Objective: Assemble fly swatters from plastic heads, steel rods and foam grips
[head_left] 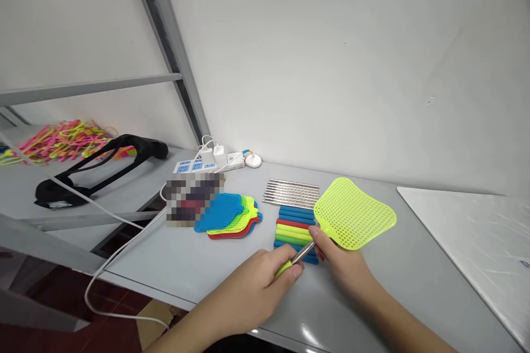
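My left hand is closed round the yellow-green grip of a fly swatter handle with a metal rod. My right hand pinches the neck of the yellow-green swatter head, where it meets the rod. Just behind my hands lies a row of coloured grips in blue, red, yellow and green. Behind those lies a row of bare metal rods.
A stack of swatter heads in blue, green, yellow and red lies left of the grips. A power strip with chargers and a white cable sits by the wall. A black stand and bright plastic pieces are on the left shelf. A white board lies right.
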The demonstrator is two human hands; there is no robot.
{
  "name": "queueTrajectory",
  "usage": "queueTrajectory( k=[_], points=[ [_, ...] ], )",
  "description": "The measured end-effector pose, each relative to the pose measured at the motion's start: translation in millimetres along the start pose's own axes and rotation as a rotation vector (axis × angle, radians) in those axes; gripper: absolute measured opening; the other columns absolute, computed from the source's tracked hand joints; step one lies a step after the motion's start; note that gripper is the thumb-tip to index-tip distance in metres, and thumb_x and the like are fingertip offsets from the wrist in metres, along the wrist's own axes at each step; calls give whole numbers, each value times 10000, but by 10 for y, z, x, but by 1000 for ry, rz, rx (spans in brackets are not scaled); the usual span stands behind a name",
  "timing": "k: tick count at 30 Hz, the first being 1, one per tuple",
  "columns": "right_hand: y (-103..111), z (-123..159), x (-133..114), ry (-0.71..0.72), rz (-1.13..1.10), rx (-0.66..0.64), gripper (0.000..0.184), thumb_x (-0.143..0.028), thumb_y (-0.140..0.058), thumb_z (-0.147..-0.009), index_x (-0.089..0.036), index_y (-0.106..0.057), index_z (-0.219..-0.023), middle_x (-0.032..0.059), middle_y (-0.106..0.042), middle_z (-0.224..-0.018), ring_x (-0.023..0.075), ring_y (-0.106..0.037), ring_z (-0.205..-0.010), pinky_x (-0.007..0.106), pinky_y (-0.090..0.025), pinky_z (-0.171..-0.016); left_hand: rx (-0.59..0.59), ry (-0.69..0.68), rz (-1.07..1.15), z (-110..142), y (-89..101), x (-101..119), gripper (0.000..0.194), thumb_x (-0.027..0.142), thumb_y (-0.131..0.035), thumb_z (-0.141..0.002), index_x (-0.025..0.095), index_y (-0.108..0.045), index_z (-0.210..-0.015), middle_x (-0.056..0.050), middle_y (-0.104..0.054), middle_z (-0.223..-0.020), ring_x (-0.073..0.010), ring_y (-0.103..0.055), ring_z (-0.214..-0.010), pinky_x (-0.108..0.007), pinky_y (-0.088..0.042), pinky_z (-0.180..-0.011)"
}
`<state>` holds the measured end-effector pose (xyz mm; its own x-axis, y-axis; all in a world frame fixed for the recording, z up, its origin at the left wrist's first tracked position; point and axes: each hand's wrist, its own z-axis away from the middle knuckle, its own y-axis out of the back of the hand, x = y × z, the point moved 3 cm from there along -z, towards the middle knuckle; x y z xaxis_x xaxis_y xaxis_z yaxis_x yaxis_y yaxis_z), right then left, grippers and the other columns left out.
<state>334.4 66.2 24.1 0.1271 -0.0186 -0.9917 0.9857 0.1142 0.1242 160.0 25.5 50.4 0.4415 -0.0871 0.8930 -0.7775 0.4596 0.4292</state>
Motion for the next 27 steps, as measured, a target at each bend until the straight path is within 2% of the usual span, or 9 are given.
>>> queueTrajectory(
  k=[4, 7, 9, 12, 15, 17, 20, 23, 27],
  points=[
    [-34, 2, -32, -14, -36, -81, 451, -584, -571, -865, -216, -491, -616, -26, -485, -562, 146, -467, -578, 298, -382, -597, -288, 199, 645, -68, -154, -90, 357, 524, -351, -985, 221, -515, -1077, 87, -439, -573, -82, -328, -333, -197, -290, -359],
    [-162, 92, -60, 22, -70, -266, 435, -536, -516, -920, -211, -543, -632, -13, -540, -584, 152, -512, -622, 300, -404, -646, -369, 234, 918, -116, -244, -119, 309, 499, -347, -988, 228, -490, -955, 97, -394, -550, -71, -271, -312, -193, -322, -349],
    [-210, 139, -41, 40, -90, -268, 371, -503, -551, -910, -213, -581, -679, -9, -576, -641, 152, -529, -647, 295, -412, -652, -387, 238, 958, -116, -268, -135, 301, 496, -381, -978, 232, -439, -846, 106, -318, -545, -60, -178, -339, -171, -241, -346],
    [-118, 78, 14, 62, -78, -123, 301, -464, -662, -834, -222, -575, -676, -17, -563, -646, 148, -506, -615, 287, -408, -601, -305, 207, 698, -66, -163, -148, 349, 533, -412, -958, 232, -407, -780, 88, -312, -580, -77, -187, -409, -188, -167, -387],
    [216, -140, 25, 60, -154, 153, 396, -445, -705, -794, -218, -503, -541, -24, -472, -520, 135, -436, -517, 289, -370, -518, -31, 75, 122, 8, 145, -123, 340, 514, -438, -953, 228, -492, -777, 31, -462, -652, -126, -389, -526, -221, -271, -488],
    [465, -282, -24, 105, -290, 318, 386, -403, -730, -779, -218, -476, -553, -47, -395, -511, 116, -372, -496, 279, -338, -488, 105, -4, -193, 58, 360, -102, 302, 468, -442, -960, 239, -542, -791, 7, -535, -681, -163, -486, -596, -236, -303, -551],
    [634, -385, -127, 134, -347, 341, 374, -386, -701, -808, -224, -434, -603, -71, -301, -546, 100, -288, -488, 270, -326, -477, 159, -60, -442, 106, 595, -106, 277, 422, -432, -968, 256, -597, -821, -5, -595, -687, -196, -563, -624, -246, -323, -582],
    [621, -348, -168, 160, -368, 313, 371, -417, -655, -853, -222, -431, -633, -74, -282, -571, 94, -237, -491, 270, -328, -482, 200, -108, -535, 149, 731, -79, 275, 404, -435, -968, 270, -639, -842, -9, -632, -715, -207, -605, -647, -247, -346, -596],
    [500, -239, -123, 279, -212, 215, 416, -506, -531, -922, -215, -463, -632, -55, -329, -566, 111, -303, -527, 271, -320, -528, 232, -153, -630, 176, 678, 25, 289, 367, -405, -987, 276, -651, -867, -6, -652, -757, -203, -625, -675, -252, -357, -596]
  ],
)
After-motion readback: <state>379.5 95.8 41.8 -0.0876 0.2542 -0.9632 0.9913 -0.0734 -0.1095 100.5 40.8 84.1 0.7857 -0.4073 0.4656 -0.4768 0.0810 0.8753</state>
